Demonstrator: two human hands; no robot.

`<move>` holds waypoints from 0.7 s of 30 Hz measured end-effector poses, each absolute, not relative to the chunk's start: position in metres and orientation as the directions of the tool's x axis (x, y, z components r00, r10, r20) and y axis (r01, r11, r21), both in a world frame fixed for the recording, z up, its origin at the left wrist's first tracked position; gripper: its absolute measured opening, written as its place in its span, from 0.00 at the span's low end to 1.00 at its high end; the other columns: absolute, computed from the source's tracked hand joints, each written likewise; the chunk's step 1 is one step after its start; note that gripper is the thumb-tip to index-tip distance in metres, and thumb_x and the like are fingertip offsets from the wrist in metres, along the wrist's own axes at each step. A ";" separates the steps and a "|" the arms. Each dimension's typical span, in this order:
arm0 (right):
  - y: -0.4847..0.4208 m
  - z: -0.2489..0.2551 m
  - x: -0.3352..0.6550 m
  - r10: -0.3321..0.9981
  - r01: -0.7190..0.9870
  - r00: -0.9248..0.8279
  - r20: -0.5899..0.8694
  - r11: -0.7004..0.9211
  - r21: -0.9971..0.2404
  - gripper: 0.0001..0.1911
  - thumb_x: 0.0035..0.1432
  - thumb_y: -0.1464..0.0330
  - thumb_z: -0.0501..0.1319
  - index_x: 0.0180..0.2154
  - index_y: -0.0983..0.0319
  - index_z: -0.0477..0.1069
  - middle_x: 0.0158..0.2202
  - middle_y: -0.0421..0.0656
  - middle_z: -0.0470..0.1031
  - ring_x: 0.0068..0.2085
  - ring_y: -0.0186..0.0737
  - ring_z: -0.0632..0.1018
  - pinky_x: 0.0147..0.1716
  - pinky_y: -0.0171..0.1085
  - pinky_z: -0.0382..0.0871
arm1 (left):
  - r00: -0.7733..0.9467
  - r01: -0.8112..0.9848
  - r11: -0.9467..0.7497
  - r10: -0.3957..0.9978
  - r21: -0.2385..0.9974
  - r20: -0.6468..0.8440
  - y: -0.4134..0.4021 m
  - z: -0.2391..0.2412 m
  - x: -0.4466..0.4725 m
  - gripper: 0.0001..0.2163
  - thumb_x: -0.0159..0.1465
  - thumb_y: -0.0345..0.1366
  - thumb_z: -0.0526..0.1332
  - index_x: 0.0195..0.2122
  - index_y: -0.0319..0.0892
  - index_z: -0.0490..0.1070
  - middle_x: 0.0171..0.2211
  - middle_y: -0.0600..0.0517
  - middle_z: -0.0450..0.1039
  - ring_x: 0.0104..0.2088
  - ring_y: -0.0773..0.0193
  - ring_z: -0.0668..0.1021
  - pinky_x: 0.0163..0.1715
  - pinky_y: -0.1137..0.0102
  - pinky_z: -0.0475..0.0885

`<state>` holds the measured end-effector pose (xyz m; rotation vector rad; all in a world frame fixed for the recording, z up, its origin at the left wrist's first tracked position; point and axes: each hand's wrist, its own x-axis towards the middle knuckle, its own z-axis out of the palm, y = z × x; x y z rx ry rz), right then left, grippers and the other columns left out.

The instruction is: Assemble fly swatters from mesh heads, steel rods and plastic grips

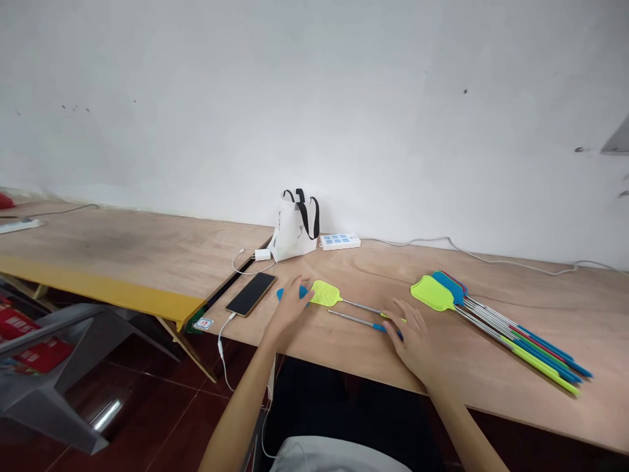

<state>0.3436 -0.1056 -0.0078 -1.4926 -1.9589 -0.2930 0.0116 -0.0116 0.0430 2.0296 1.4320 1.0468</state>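
My left hand (291, 303) rests over a blue fly swatter head (281, 294), its thumb and fingers apart and the head partly hidden beneath. Beside the thumb lies a yellow-green fly swatter (325, 294) with a thin metal shaft. Below it, a metal rod with a blue handle (379, 327) lies roughly parallel; no head shows at its tip. My right hand (411, 331) lies with fingers stretched out over the handle ends of both, the thumb touching the blue handle. To its right is a bundle of fly swatters (484, 321) in yellow-green, blue and red.
A phone (251, 294) on a white cable lies left of my hands. Behind stand a white bag (295, 229) with black handles and a power strip (340, 241). A yellow-edged table (122, 242) adjoins at left, with a grey plastic stool (63, 373) below.
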 end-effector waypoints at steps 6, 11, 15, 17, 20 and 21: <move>-0.113 0.004 0.329 0.757 0.883 -0.335 0.561 0.460 -0.093 0.15 0.71 0.61 0.53 0.47 0.53 0.78 0.67 0.45 0.65 0.67 0.51 0.67 0.65 0.62 0.59 | 0.112 0.895 -0.128 0.992 0.428 0.062 -0.016 0.054 -0.024 0.32 0.59 0.50 0.66 0.61 0.40 0.65 0.65 0.37 0.63 0.66 0.38 0.63 0.61 0.53 0.61; -0.117 0.011 0.328 0.764 0.852 -0.399 0.508 0.513 -0.103 0.12 0.70 0.61 0.56 0.47 0.50 0.78 0.67 0.43 0.66 0.66 0.50 0.67 0.65 0.61 0.61 | 0.022 0.955 -0.023 1.000 0.296 0.006 -0.017 0.060 -0.028 0.41 0.54 0.52 0.70 0.65 0.40 0.60 0.60 0.33 0.66 0.62 0.34 0.69 0.56 0.52 0.66; -0.121 0.014 0.321 0.756 0.839 -0.431 0.492 0.537 -0.090 0.13 0.71 0.62 0.56 0.49 0.50 0.77 0.64 0.42 0.69 0.64 0.49 0.70 0.64 0.58 0.63 | -0.043 0.925 0.048 0.999 0.376 -0.020 -0.019 0.068 -0.038 0.41 0.53 0.47 0.71 0.66 0.42 0.57 0.61 0.35 0.65 0.55 0.38 0.76 0.49 0.57 0.70; -0.122 0.013 0.316 0.752 0.838 -0.423 0.505 0.537 -0.098 0.12 0.71 0.64 0.55 0.48 0.52 0.77 0.62 0.43 0.72 0.61 0.48 0.72 0.62 0.56 0.65 | -0.060 0.899 0.038 0.998 0.436 0.036 -0.019 0.072 -0.045 0.35 0.56 0.41 0.68 0.64 0.43 0.59 0.58 0.38 0.68 0.52 0.42 0.78 0.47 0.59 0.71; -0.122 0.011 0.309 0.744 0.819 -0.420 0.520 0.557 -0.135 0.12 0.71 0.66 0.54 0.46 0.55 0.76 0.55 0.44 0.77 0.56 0.46 0.76 0.59 0.52 0.69 | -0.060 0.836 -0.067 0.975 0.544 0.212 -0.019 0.079 -0.049 0.26 0.59 0.38 0.64 0.59 0.42 0.64 0.46 0.44 0.77 0.44 0.48 0.80 0.43 0.61 0.71; -0.122 0.011 0.307 0.743 0.810 -0.423 0.518 0.567 -0.152 0.12 0.70 0.67 0.54 0.45 0.55 0.76 0.53 0.44 0.78 0.55 0.46 0.77 0.58 0.51 0.70 | -0.052 0.798 -0.123 0.961 0.589 0.271 -0.019 0.081 -0.048 0.22 0.60 0.39 0.63 0.56 0.42 0.66 0.41 0.46 0.77 0.40 0.50 0.80 0.40 0.62 0.71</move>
